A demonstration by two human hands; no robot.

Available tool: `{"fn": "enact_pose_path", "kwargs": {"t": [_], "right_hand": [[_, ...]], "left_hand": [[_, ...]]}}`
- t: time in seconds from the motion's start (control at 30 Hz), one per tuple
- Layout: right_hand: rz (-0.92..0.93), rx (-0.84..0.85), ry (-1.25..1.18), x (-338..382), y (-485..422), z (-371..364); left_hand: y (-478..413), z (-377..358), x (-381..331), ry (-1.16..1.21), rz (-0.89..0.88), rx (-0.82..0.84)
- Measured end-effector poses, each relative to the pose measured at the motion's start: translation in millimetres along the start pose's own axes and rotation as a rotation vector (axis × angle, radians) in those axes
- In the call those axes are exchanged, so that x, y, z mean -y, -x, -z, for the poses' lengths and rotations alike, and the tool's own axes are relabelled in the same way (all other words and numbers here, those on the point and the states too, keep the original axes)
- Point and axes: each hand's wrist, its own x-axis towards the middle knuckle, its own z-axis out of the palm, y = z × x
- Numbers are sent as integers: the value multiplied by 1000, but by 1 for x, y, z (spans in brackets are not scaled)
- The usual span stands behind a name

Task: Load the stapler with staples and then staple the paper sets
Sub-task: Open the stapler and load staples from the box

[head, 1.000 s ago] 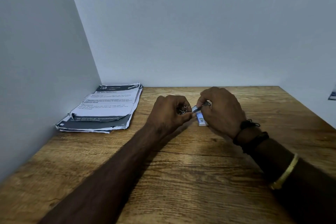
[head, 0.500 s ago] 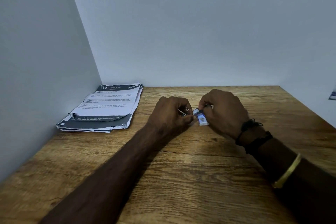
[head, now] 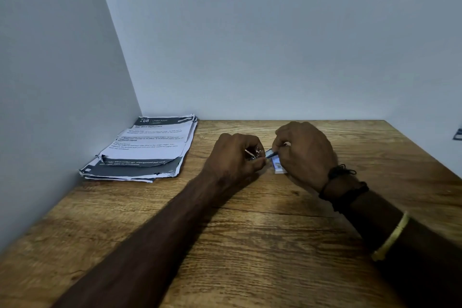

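My left hand (head: pixel 233 155) curls around a small metal stapler (head: pixel 255 154), mostly hidden in the fist, with only its shiny parts showing. Right beside it, my right hand (head: pixel 303 152) pinches a silvery strip of staples (head: pixel 270 153) whose end points at the stapler. Under the right hand a small white-and-blue staple box (head: pixel 279 167) lies on the wooden table (head: pixel 250 245). The stack of printed paper sets (head: pixel 147 151) lies at the far left, against the wall corner.
White walls close the table on the left and the back. A small dark object (head: pixel 458 134) shows at the right frame edge. Bare wood stretches from the hands to the near edge.
Both hands stay together at the same spot. The right hand's fingers have shifted slightly on the staple strip, close to the stapler.
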Motion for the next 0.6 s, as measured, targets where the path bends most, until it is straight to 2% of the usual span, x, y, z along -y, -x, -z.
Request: {"fn": "enact_pose_path", "kwargs": {"t": [0.1,0.2,0.43,0.6], "right_hand": [[-119,-36,-168,-5,0,-3],[-189,-41,-233,-9,0,-6],[-272,11,-457,-10,-3,-9],[-306,1,-633,-15,-4,-6]], "left_hand": [[-1,-1,-1,4,2,2],[-2,-2,-1,7,11,5],[-2,1,-6,0,26,-1],[0,6,-1,-110,141,18]]}}
